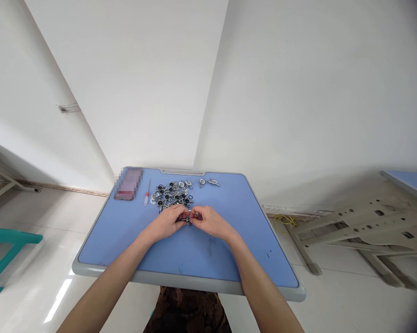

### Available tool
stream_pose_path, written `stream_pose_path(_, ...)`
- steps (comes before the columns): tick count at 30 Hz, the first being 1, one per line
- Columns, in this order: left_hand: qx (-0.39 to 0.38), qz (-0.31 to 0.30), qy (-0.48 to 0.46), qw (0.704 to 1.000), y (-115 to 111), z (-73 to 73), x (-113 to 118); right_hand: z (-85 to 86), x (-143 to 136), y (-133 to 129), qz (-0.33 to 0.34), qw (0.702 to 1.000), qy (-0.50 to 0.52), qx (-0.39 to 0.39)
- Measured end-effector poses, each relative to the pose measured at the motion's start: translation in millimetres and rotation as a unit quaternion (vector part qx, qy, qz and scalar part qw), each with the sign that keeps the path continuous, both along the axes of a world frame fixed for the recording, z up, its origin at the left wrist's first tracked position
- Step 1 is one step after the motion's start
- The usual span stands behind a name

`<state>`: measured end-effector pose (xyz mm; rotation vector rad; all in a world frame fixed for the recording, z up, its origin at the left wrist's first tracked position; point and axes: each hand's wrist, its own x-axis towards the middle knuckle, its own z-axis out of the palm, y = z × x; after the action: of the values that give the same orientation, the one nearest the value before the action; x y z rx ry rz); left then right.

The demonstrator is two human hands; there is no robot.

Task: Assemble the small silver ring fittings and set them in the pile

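My left hand [168,222] is closed in a pinch on a small metal part with black on it [187,221], held low over the desk's near middle. Facing it, my right hand [211,223] has its thumb and fingers pinched at the same part; the fingertips hide most of it. Just beyond my hands lies a pile of small metal fittings with round black pieces [172,194]. Left of the pile rests a screwdriver [147,193] with a red and clear handle. Two silvery metal pieces [208,182] lie apart, to the pile's right.
The blue desk [253,240] has a raised grey rim and stands close to a white wall. A blurred-out flat rectangular object [128,184] lies at its far left. A green stool [10,240] is at left; another desk's frame [350,231] stands at right.
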<state>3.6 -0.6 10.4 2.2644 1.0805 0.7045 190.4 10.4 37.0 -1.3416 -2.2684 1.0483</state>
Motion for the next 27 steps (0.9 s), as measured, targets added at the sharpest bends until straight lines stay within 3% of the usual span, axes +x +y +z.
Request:
stream_pose_path(12, -0.027, -0.004, 0.001, 1.000, -2.7, 9.0, -5.3, -9.9, -1.9, 2.5, -0.034, 0.991, 0.092, -0.093)
stream_pose_path(19, -0.082, -0.032, -0.004, 0.996, 0.6, 11.0, -12.0, -10.5, -2.9, 0.8, -0.024, 0.992, 0.097, -0.079)
stream_pose_path(27, -0.076, -0.010, -0.001, 0.997, 0.4, 12.1, -12.1, -6.3, -7.7, -5.4, -0.010, 0.996, 0.068, -0.054)
